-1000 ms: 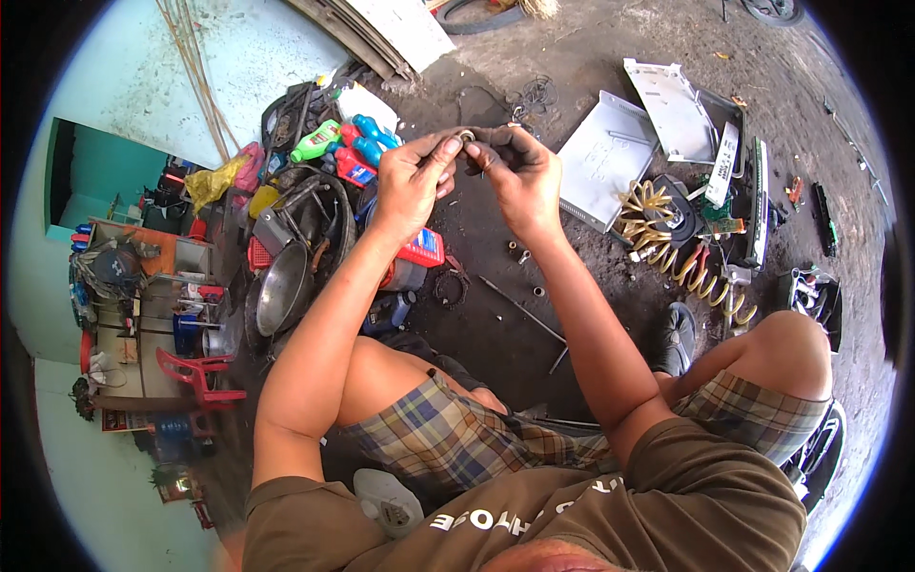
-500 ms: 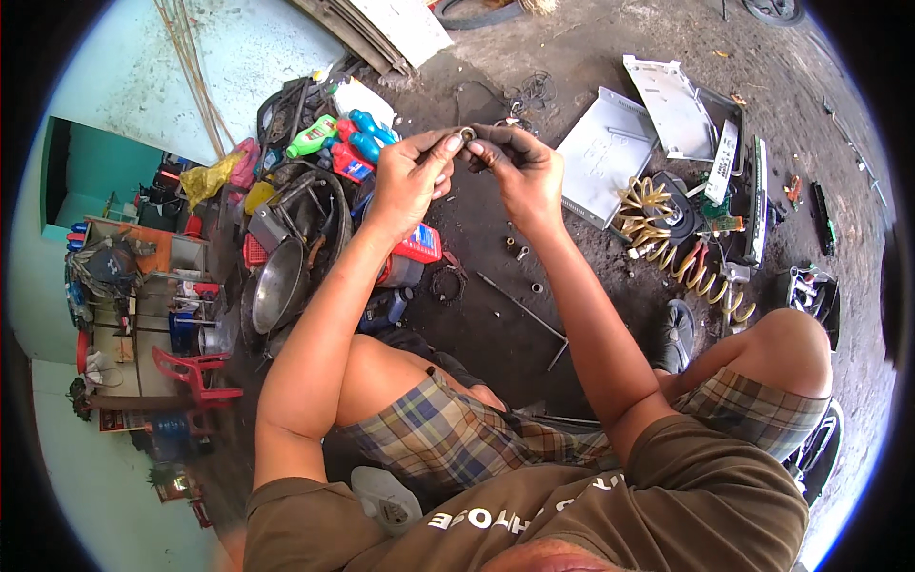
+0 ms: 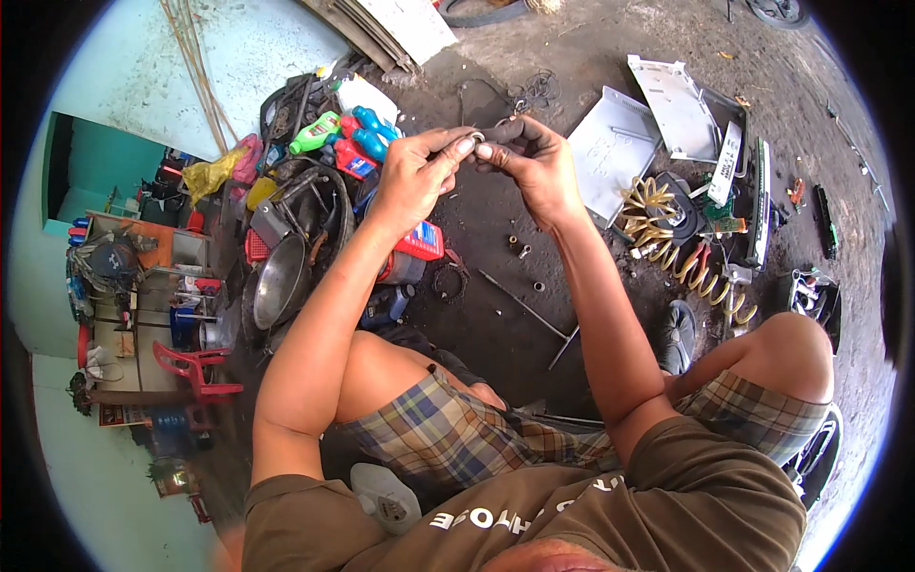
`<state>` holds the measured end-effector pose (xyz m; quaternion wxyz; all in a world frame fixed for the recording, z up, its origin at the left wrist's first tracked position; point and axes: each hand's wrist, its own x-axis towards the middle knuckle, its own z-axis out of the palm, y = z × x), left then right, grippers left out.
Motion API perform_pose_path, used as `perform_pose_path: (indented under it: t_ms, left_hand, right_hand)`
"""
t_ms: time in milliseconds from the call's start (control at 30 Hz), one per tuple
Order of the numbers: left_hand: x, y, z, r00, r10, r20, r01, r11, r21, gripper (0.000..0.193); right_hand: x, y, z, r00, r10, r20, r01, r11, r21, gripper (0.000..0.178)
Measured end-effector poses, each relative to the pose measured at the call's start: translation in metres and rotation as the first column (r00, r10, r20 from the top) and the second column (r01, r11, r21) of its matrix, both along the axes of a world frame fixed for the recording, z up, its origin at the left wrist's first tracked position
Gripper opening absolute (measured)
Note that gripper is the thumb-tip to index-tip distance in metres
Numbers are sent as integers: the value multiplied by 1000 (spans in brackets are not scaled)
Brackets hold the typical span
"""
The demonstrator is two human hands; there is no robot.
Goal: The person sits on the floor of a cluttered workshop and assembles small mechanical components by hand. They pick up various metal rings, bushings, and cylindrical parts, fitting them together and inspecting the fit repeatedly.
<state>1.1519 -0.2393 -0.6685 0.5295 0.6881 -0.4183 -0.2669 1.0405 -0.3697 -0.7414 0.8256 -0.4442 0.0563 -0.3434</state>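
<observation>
bare left hand (image 3: 410, 176): thumb tip pressed toward a grime-darkened forefinger in a close pinch, the remaining fingers curled inward below.
bare right hand with blackened fingers (image 3: 541, 181): thumb and forefinger bent together in a facing pinch, the other fingers folded.
meeting point: the two pinches come together out in front of the body, thumb beside thumb.
bare left forearm (image 3: 329, 310): slanting up and rightward from a bent elbow, crossing over the left knee.
bare right forearm (image 3: 615, 296): slanting up and leftward from a bent elbow, inside the right knee (image 3: 799, 348).
wrists: both nearly straight.
knees: bent, spread wide apart.
</observation>
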Motion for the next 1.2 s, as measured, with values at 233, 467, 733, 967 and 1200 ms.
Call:
perform_pose_path:
  t_ms: [233,467,733,967,1200]
  left_hand:
    - [0,-2,-5,999,27,40,-28,999,23,30]
    - [3,1,-7,999,24,45,-25,1000,10,28]
    - [-2,-7,-5,998,31,-46,-30,999,35,27]
    - [9,-3,-19,999,-48,18,46,993,106,30]
    - [8,-3,-19,984,-85,155,58,984,171,33]
  right_hand:
    - [8,3,-9,999,-54,9,54,999,7,10]
    - [10,9,-7,994,-107,11,107,993,-44,10]
    - [10,7,-3,949,-311,-45,297,934,-201,21]
    - [4,-20,-20,898,-440,18,330,645,-689,18]
    - [1,-26,-21,905,-426,16,307,625,-718,18]
